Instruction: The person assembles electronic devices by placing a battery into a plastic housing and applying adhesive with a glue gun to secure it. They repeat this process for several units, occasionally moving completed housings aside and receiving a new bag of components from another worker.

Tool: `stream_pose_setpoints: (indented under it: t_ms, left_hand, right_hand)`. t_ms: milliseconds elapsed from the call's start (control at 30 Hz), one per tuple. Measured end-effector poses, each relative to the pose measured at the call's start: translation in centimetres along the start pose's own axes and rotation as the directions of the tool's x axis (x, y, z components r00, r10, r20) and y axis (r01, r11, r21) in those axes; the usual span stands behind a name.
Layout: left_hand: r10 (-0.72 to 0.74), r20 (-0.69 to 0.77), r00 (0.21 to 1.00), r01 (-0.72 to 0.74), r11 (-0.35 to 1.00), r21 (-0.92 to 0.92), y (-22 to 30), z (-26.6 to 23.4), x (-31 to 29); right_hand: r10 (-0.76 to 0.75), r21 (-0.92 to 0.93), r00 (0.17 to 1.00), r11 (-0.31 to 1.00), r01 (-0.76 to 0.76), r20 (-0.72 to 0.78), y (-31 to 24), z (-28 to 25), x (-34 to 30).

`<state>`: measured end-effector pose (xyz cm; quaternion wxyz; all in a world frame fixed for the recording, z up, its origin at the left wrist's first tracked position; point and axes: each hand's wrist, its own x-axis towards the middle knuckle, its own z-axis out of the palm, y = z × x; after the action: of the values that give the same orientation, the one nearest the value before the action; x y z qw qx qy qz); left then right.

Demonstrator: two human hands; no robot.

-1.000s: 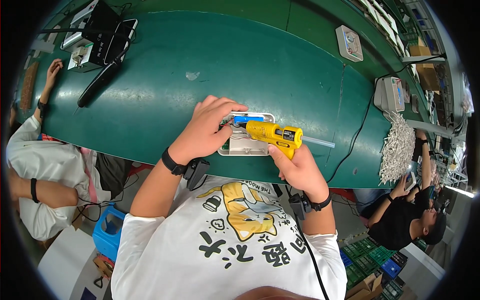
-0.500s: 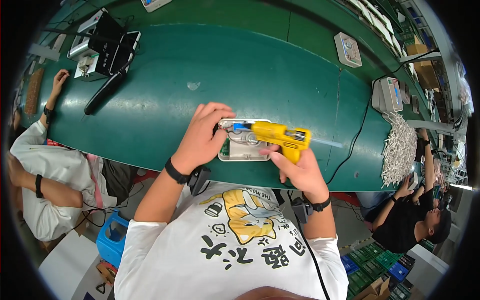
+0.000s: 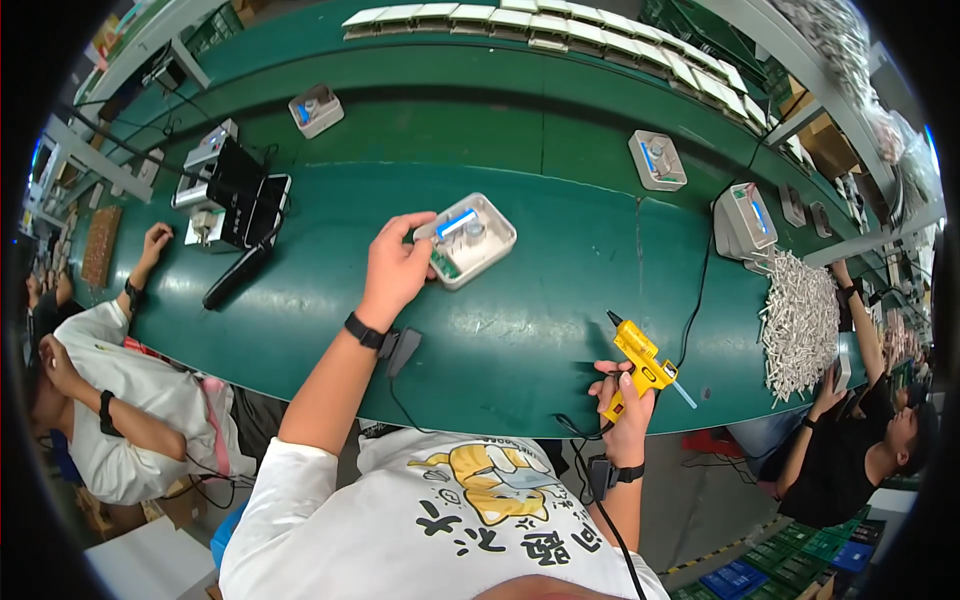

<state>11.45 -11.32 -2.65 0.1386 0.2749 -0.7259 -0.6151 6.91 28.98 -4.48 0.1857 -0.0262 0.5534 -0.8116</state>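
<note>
My left hand grips the left edge of an open white plastic housing, thumb on the near side, over the green tabletop. Inside the housing are a blue cylindrical part, a round grey piece and a green circuit board. Off to the right, my right hand is wrapped round the handle of a yellow hot glue gun. Its dark nozzle points up and left, away from the housing. A pale glue stick sticks out of its back end.
More housings stand on the far strip and in a stack at right. Beside that stack lies a heap of small white parts. A black machine stands at left. Co-workers sit at both sides. A black cable trails along the right.
My left hand has carried the housing away from me, tilting it. The glue gun has left the housing and moved right and nearer to me, its nozzle now pointing farther up.
</note>
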Motion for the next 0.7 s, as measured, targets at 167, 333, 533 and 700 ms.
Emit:
stream_pose_setpoints:
  t_ms: [167,333,533,700]
  left_hand:
    - [0.382,-0.030,0.924,-0.383,0.923,-0.036,-1.5,2.8,3.9]
    - [0.590,-0.010,0.807,-0.528,0.729,0.437,-2.2,0.8,8.0]
    - [0.508,-0.284,0.813,-0.068,0.568,0.820,-2.8,-8.1,17.9]
    - [0.373,-0.509,0.776,0.282,0.516,0.809,-3.5,-14.5,22.6]
  right_hand:
    - [-0.025,0.055,1.000,0.998,0.025,0.006,-0.4,0.0,1.1]
    - [-0.023,0.086,1.000,0.996,0.022,0.010,-0.1,-0.6,0.6]
    - [-0.054,0.071,0.998,0.996,0.052,0.020,-0.2,0.1,1.1]
    - [-0.081,0.038,0.997,0.996,0.080,0.010,0.2,0.3,1.0]
